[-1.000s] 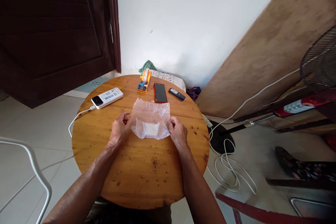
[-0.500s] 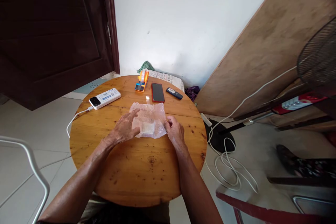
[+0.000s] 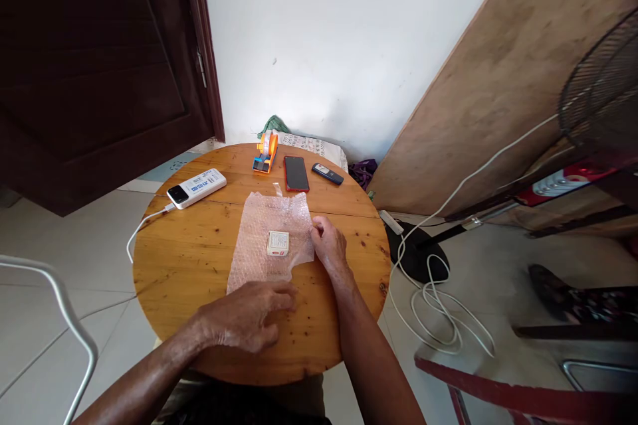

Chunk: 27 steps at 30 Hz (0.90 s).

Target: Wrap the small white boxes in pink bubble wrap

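Observation:
A sheet of bubble wrap (image 3: 256,222) lies unfolded on the round wooden table (image 3: 179,279). On it rests a small white box (image 3: 278,244) with printed sides and a little red on the front. My right hand (image 3: 331,249) is closed at the sheet's right edge, its curled fingers appearing to pinch it. Close to the sheet's lower edge is my left hand (image 3: 246,319), fingers apart and holding nothing, over the bare wood nearer my body.
Behind the wrap are an orange tape dispenser (image 3: 266,153), a short strip of tape (image 3: 278,189), a red-edged phone (image 3: 297,174) and a dark remote-like device (image 3: 327,174). A white power bank (image 3: 197,187) with a cable sits left. A fan base (image 3: 423,259) stands right.
The near part of the bubble wrap, which covered the box, now lies spread towards me, and the box is uncovered. My left hand has moved down towards my body; my right hand stays almost in place.

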Motion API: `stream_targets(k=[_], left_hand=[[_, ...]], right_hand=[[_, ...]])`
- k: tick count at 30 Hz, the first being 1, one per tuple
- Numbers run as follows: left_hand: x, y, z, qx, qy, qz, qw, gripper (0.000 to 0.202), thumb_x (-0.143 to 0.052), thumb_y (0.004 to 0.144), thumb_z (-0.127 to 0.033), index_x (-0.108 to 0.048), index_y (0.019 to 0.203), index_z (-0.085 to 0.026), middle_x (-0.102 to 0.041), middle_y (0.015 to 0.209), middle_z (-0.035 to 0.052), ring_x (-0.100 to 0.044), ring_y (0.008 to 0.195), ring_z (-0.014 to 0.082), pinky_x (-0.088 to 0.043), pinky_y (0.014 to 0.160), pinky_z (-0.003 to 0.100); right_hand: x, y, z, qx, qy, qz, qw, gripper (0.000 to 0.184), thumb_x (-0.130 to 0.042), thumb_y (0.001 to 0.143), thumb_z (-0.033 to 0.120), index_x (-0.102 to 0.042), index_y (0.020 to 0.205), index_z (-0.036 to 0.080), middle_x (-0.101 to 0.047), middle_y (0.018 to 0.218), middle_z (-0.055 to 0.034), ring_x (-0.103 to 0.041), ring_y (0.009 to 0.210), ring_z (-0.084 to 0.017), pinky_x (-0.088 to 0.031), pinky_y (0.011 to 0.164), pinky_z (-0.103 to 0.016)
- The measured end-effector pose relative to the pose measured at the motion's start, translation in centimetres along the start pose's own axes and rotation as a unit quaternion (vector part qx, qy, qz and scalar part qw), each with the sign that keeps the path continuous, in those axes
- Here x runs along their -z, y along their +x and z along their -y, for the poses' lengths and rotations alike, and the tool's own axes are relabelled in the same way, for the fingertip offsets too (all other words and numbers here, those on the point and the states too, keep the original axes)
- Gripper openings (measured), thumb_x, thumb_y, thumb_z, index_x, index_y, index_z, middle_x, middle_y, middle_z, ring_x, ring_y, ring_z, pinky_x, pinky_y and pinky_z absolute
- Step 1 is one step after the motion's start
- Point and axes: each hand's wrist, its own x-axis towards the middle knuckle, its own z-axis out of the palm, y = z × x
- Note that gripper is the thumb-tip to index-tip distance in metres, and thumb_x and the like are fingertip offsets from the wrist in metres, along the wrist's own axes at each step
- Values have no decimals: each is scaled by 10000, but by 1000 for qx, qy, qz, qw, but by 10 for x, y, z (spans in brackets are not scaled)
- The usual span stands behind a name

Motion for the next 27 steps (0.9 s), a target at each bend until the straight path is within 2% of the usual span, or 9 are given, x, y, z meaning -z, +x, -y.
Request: stream_targets(k=[4, 6, 8, 11, 13, 15, 19, 22, 27], left_hand=[[-12, 1, 4, 18, -61, 35, 997, 298, -577, 658, -105, -703, 910, -202, -695, 965, 27, -646, 815, 189, -495, 722, 267], [-10, -1, 9, 52, -132, 15, 990, 246, -593, 698, -144, -711, 907, -198, -660, 785, -3, -578, 658, 139, -433, 587, 224], [-6, -2, 17, 82, -183, -73, 977, 164, -562, 790, -205, -702, 875, -189, -633, 713, -11, -526, 601, 117, -391, 543, 212], [-6, 4, 34, 99, -127, -287, 944, 150, -514, 853, -215, -659, 834, -184, -625, 695, -2, -520, 606, 124, -406, 572, 234], [-12, 10, 47, 74, -25, -361, 929, 120, -552, 810, -161, -658, 857, -193, -676, 826, 34, -595, 778, 173, -470, 694, 283], [-22, 16, 55, 57, 61, -393, 916, 112, -559, 812, -133, -647, 816, -201, -681, 861, 50, -608, 883, 208, -499, 819, 348], [-43, 23, 52, 34, 140, -339, 930, 137, -556, 858, -116, -659, 849, -204, -690, 951, 63, -613, 949, 222, -525, 881, 379], [-53, 28, 41, 31, 162, -271, 948, 193, -553, 856, -107, -660, 984, -205, -670, 1161, 80, -608, 1071, 233, -524, 963, 394], [-50, 40, 29, 91, 204, -161, 961, 301, -556, 862, -194, -609, 1158, -191, -505, 1457, 110, -511, 1262, 309, -500, 1025, 451]], right_hand=[[0, -1, 0, 3, 7, -2, 1000, 276, -537, 873, 232, -681, 1107, 250, -767, 987, -24, -679, 918, -204, -436, 769, -272], [1, -2, 0, 3, 8, 0, 1000, 271, -534, 878, 231, -680, 1106, 245, -767, 993, -28, -681, 926, -208, -433, 770, -276], [1, -2, 1, 2, 9, 3, 1000, 273, -530, 886, 231, -676, 1117, 240, -768, 996, -30, -681, 934, -211, -429, 772, -281], [3, -2, 2, 1, 10, 5, 1000, 292, -527, 894, 231, -661, 1154, 235, -767, 1010, -33, -677, 943, -209, -422, 778, -282], [4, -3, 4, 4, 7, 5, 1000, 294, -523, 898, 229, -657, 1159, 235, -765, 1004, -32, -672, 940, -206, -413, 773, -281], [5, -4, 6, 9, -6, 4, 1000, 286, -517, 899, 223, -658, 1147, 234, -761, 984, -31, -664, 932, -204, -399, 766, -281], [6, -6, 10, 25, -48, -5, 999, 244, -522, 892, 224, -657, 1095, 222, -743, 934, -40, -641, 896, -205, -371, 753, -285], [7, -7, 9, 32, -52, -15, 998, 211, -517, 877, 214, -652, 1039, 211, -722, 901, -43, -627, 863, -201, -370, 741, -285], [23, -15, 16, 74, 80, -5, 994, 182, -533, 856, 247, -664, 979, 216, -707, 897, -25, -626, 792, -179, -444, 744, -280]])
